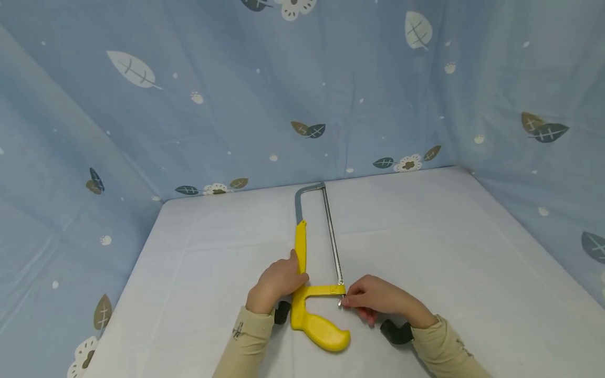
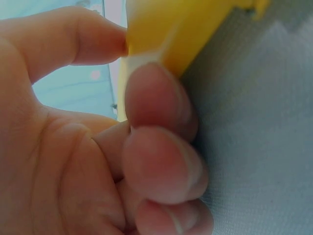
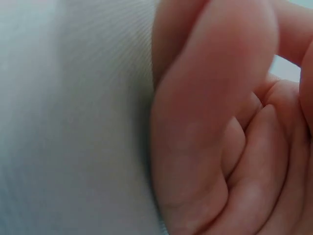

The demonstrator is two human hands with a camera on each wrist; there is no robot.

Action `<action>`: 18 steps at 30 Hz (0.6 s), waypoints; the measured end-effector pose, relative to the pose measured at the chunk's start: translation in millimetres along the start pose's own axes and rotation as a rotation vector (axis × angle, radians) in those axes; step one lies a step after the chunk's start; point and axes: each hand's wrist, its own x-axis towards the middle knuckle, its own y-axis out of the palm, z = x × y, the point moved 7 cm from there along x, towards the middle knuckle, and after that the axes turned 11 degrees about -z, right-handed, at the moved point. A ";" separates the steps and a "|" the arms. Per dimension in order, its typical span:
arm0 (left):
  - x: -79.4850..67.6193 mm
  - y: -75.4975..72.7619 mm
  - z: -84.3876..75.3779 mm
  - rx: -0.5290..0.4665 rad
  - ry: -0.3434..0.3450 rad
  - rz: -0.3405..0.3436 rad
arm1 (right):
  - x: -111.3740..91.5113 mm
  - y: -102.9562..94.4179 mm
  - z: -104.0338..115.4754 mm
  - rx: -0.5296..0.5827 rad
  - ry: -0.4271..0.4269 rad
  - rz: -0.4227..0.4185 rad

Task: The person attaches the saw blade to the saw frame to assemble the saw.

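Lower centre of the frame: your left hand [image 1: 279,281] grips the saw [image 1: 301,239]; your right hand [image 1: 378,296] pinches its nut [image 1: 340,303], apparently adjusting tension; turning it next calls for steady bracing.

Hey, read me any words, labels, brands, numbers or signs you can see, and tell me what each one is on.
No readable text anywhere.
Hacksaw: no lettering that I can make out.
Left sleeve and right sleeve: dark marks, too small to read.
Patterned cloth: printed pictures only.
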 end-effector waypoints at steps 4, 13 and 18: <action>0.0 -1.0 -2.4 0.011 0.005 -0.006 | -0.6 -1.6 -1.7 0.023 0.015 -0.015; -3.2 1.6 -2.3 0.024 -0.011 -0.004 | -1.3 -0.3 -3.3 0.031 0.016 -0.034; -3.0 0.5 -4.2 0.024 -0.001 -0.016 | -1.9 -2.1 -2.7 0.016 0.013 -0.025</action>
